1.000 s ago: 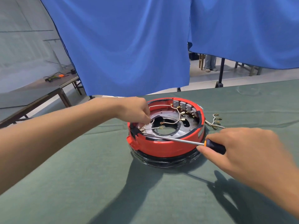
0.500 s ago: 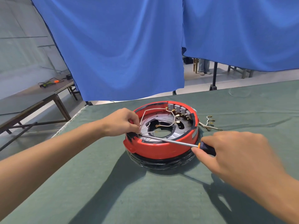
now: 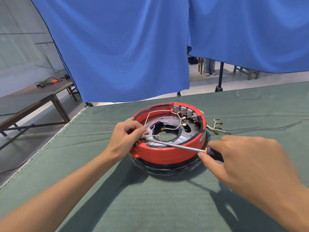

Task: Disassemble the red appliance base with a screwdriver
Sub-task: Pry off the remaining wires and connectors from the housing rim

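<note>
Up near the worktop's far edge sits the red appliance base (image 3: 167, 152). Left hand (image 3: 124, 139) pinches a white wire (image 3: 151, 129) at its left rim; right hand (image 3: 247, 162) is wrapped round the screwdriver (image 3: 177, 146), whose shaft crosses the base to the wire.

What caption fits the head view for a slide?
Left hand pinches a wire while right hand aims a screwdriver across the red appliance base.
</note>
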`<state>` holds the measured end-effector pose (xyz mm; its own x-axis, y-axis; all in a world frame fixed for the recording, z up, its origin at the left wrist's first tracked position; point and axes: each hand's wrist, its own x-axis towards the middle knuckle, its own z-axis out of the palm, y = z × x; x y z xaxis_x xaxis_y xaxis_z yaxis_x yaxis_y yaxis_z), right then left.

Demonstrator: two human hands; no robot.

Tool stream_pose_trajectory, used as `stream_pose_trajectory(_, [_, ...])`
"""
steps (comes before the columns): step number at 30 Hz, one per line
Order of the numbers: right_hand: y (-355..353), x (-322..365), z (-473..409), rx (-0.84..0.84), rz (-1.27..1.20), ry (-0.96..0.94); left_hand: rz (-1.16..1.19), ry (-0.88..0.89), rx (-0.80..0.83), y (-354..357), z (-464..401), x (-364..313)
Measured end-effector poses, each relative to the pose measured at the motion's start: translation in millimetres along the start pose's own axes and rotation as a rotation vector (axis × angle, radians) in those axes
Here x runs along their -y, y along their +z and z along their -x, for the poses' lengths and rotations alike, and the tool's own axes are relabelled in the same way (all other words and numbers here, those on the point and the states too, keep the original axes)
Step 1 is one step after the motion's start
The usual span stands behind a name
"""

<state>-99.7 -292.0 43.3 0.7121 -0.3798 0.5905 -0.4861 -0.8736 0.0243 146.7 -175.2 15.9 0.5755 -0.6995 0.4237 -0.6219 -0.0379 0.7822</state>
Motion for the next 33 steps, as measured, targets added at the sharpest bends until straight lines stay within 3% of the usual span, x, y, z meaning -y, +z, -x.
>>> stream_pose_trajectory(4, [-1.4, 1.7, -0.9, -0.009, 0.014, -0.006, 0.001, 0.034, -0.138, 8.6, 2.0, 6.0])
stream_pose_trajectory(15, [-0.6, 0.1, -2.2, 0.05, 0.078, -0.028, 0.132, 0.03, -0.296, 20.2, 0.1, 10.4])
stream_pose_trajectory(33, [1.0, -7.8, -6.6, 0.088, 0.034, -0.014, 0.089, 0.046, -0.311, 19.1, 1.1, 10.0])
